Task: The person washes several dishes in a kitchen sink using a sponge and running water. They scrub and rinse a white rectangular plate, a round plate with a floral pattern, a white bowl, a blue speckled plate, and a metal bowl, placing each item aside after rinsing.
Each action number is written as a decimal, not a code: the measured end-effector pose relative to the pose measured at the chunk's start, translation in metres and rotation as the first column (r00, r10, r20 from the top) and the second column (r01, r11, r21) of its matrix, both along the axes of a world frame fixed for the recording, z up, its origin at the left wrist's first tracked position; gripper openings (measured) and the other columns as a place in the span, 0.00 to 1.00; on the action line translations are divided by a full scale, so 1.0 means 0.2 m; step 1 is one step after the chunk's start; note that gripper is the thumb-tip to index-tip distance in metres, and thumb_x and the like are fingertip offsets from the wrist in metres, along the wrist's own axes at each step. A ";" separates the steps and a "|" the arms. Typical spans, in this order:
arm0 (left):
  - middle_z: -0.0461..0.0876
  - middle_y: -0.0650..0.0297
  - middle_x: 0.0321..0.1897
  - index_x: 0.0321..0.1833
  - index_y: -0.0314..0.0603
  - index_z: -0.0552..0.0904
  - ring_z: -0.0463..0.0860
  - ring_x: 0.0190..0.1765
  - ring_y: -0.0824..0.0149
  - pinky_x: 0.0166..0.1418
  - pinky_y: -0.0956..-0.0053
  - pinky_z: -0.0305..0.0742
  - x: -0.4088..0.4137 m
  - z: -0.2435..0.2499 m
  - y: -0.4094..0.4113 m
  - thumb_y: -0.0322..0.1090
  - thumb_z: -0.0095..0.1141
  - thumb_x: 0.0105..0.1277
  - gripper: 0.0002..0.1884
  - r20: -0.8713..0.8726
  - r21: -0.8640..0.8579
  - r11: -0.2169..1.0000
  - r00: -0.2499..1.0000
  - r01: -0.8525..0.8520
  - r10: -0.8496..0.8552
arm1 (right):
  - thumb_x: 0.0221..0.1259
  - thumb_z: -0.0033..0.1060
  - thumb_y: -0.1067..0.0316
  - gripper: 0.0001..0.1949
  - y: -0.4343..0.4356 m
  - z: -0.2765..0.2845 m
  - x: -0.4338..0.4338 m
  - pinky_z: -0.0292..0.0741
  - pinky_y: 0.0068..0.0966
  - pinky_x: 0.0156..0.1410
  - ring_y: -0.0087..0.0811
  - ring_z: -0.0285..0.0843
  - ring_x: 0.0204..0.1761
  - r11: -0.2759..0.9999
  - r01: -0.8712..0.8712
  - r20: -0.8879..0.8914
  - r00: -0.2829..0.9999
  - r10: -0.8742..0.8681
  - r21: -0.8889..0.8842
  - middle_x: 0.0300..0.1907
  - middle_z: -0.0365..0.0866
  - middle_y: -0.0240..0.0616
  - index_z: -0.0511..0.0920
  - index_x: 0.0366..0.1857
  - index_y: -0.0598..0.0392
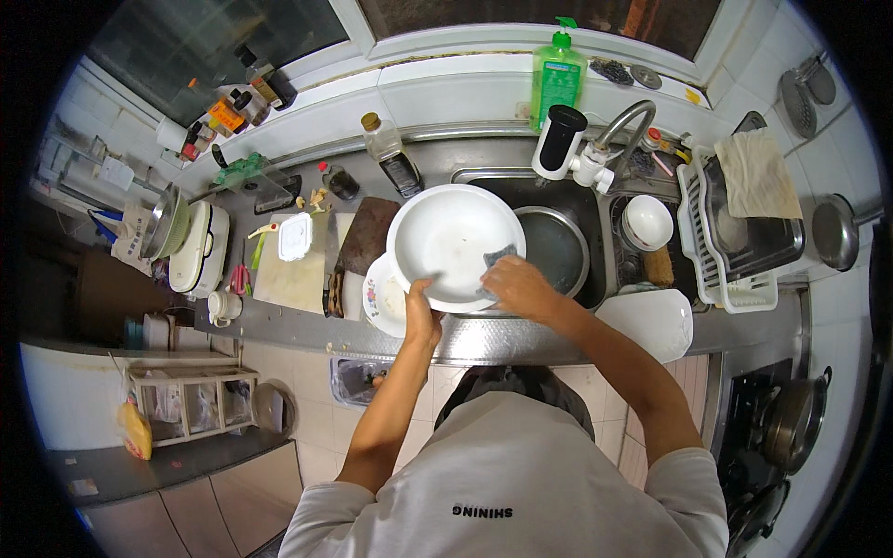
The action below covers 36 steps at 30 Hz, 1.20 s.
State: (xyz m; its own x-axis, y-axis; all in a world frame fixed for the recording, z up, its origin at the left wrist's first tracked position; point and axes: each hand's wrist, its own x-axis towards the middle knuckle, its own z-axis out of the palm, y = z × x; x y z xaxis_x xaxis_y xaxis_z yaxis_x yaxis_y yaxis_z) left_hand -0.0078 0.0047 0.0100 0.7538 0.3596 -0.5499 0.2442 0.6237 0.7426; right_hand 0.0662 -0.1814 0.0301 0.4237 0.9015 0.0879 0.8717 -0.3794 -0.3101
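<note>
A large white basin [446,240] is held tilted over the left part of the sink. My left hand [421,310] grips its near rim, thumb over the edge. In my right hand [518,287] is a grey scrubbing cloth [499,259], pressed against the basin's right inner wall. Behind the basin, a round metal pan [558,240] sits in the sink [589,192], partly hidden. A white plate with a flower pattern [380,296] lies left of the basin, which covers part of it. The faucet [631,115] with its white attachment stands behind the sink.
A cutting board [289,272] and a knife [335,293] lie to the left. A glass bottle [394,157] stands behind the basin. On the right are white bowls [647,222], a square white plate [649,322] and a dish rack [698,230]. Green pump bottle [558,80] at the back.
</note>
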 end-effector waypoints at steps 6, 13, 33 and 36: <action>0.72 0.53 0.50 0.58 0.35 0.65 0.75 0.50 0.57 0.56 0.63 0.70 -0.01 -0.02 0.07 0.38 0.48 0.53 0.28 -0.010 0.086 0.988 0.992 0.127 -0.127 | 0.57 0.53 0.53 0.15 -0.11 -0.07 0.03 0.65 0.33 0.58 0.37 0.74 0.49 0.988 -0.060 -0.039 0.997 0.066 0.142 0.41 0.79 0.39 0.79 0.34 0.54; 0.69 0.53 0.53 0.61 0.39 0.62 0.74 0.51 0.57 0.56 0.63 0.69 -0.01 0.06 0.02 0.35 0.50 0.50 0.31 0.019 0.154 0.958 0.969 0.241 -0.246 | 0.51 0.59 0.56 0.21 -0.07 -0.01 0.35 0.50 0.30 0.71 0.34 0.51 0.69 0.993 -0.017 0.530 0.845 0.077 -0.117 0.64 0.60 0.43 0.76 0.44 0.61; 0.75 0.59 0.43 0.54 0.39 0.69 0.77 0.42 0.65 0.43 0.73 0.73 -0.01 -0.05 0.03 0.39 0.50 0.51 0.26 -0.029 0.014 0.980 0.980 0.198 -0.198 | 0.54 0.53 0.69 0.09 0.18 -0.25 0.22 0.63 0.36 0.64 0.40 0.63 0.61 0.937 0.237 0.077 0.961 -0.265 0.257 0.55 0.72 0.38 0.80 0.38 0.54; 0.76 0.56 0.45 0.53 0.35 0.71 0.77 0.47 0.59 0.52 0.67 0.72 0.00 0.05 0.02 0.38 0.50 0.50 0.25 -0.089 0.062 0.985 0.984 0.158 -0.152 | 0.54 0.55 0.65 0.09 0.08 -0.28 0.09 0.66 0.39 0.59 0.41 0.69 0.55 0.898 0.438 -0.030 0.899 -0.438 0.033 0.49 0.75 0.42 0.79 0.36 0.55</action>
